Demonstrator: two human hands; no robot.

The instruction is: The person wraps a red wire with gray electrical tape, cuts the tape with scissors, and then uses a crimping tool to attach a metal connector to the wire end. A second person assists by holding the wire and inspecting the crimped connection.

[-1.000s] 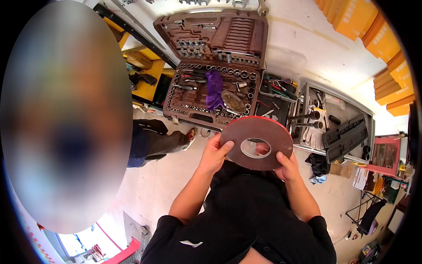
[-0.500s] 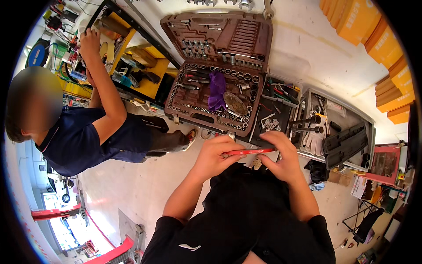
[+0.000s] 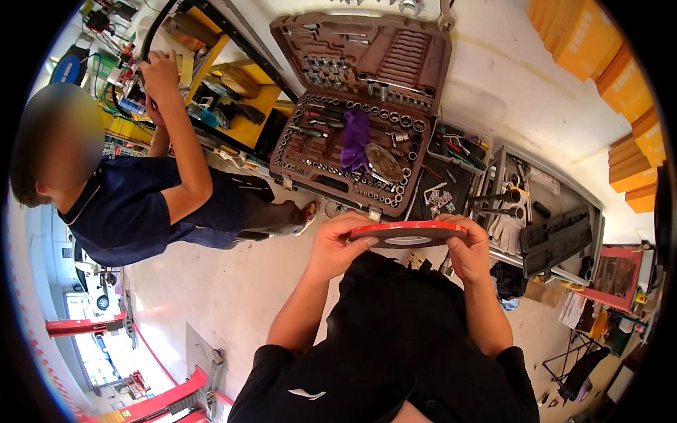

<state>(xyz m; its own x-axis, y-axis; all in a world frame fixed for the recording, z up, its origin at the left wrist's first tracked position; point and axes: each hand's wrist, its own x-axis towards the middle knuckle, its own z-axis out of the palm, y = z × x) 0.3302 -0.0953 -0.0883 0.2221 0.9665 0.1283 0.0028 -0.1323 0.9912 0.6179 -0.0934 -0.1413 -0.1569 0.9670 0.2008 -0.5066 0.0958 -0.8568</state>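
Between both hands, in front of my chest, is a roll of red-edged tape [image 3: 405, 229], its dark flat side and pale core partly showing. My left hand [image 3: 337, 248] pinches its left end, thumb below and fingers over the edge. At the right end, my right hand [image 3: 468, 252] grips it the same way. Just beyond the roll lies an open brown socket set case [image 3: 331, 185] with sockets and wrenches in its slots. A purple cloth [image 3: 355, 139] and an oval metal dish [image 3: 383, 163] rest on it.
To the left, a person in a dark shirt [image 3: 127, 204] reaches toward a yellow shelf [image 3: 264, 102]. On the right are a bin of hand tools [image 3: 458, 146], a grey drawer with gloves [image 3: 505, 229], and a black plastic case [image 3: 557, 240]. Orange boxes [image 3: 585, 42] hang on the wall.
The tape roll has tipped from nearly edge-on to show its dark side and core. Both hands now sit wider apart, at its two ends. My view has shifted slightly.
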